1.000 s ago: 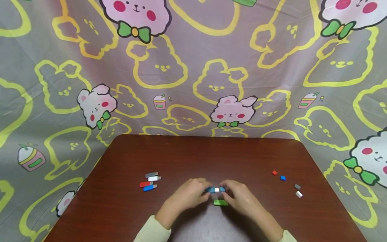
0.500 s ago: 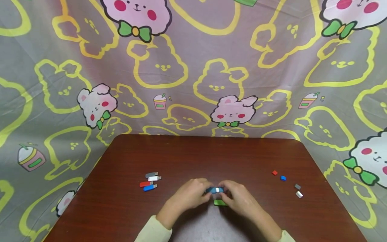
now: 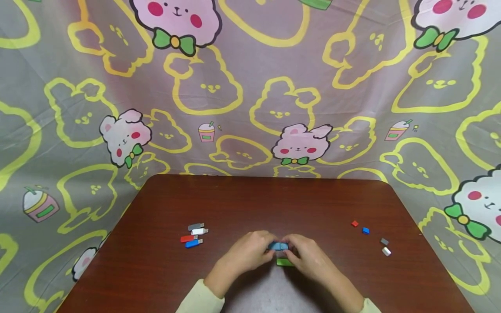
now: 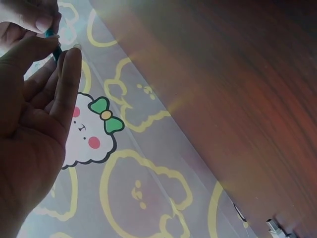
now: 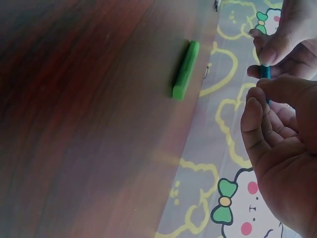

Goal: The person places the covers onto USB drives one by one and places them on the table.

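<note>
Blue stick (image 3: 278, 246) with a joint line across it is between the two hands, over the near part of the table (image 3: 250, 204); we cannot tell how high. The left hand (image 3: 249, 251) pinches one end and the right hand (image 3: 311, 256) pinches the other. We think this hold keeps both parts in one line and leaves the joint free of fingers. Four USB sticks (image 3: 198, 231) lie grouped on the left and four small caps (image 3: 365, 231) on the right, so each kind seems to have its own side. From the head view, the right hand partly covers the green bar (image 3: 283, 262); the right wrist view shows its whole length. Both wrist views show only the blue stick's narrow edge, and neither shows the caps.
</note>
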### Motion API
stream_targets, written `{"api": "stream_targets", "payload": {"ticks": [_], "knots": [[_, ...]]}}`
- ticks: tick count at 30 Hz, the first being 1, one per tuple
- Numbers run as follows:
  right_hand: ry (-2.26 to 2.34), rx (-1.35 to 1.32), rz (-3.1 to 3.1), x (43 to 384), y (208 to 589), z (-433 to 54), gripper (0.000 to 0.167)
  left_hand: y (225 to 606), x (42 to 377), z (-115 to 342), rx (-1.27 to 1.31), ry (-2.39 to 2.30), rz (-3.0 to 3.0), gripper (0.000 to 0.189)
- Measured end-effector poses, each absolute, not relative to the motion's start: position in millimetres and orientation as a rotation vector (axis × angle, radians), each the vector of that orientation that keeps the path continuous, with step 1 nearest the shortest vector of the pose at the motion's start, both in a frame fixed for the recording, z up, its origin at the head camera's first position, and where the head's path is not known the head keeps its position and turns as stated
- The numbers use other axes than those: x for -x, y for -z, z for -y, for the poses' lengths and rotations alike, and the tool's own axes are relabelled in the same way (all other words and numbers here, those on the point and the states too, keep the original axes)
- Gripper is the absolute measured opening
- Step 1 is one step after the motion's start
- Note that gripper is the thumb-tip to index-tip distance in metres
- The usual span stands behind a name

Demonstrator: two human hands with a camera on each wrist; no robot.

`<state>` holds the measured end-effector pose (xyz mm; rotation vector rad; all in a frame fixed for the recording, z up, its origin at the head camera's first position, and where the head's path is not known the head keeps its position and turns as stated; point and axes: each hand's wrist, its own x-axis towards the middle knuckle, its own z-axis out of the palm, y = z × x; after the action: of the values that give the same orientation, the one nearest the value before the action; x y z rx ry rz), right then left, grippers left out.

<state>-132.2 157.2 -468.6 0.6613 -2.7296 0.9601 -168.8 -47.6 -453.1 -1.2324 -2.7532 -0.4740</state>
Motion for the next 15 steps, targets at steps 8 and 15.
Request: {"api": "stream_targets", "payload": {"ticks": [8, 15], "knots": [[-0.89, -0.661, 2.697, 131.0, 469.2, -155.5, 0.017, 455.4, 167.1, 42.3, 1.248, 0.42, 2.69, 0.015], [-0.795, -0.671, 2.627, 133.0, 469.9, -156.4, 0.019, 454.8, 168.7, 37.3, 1.285, 0.429, 2.62, 0.013]]}}
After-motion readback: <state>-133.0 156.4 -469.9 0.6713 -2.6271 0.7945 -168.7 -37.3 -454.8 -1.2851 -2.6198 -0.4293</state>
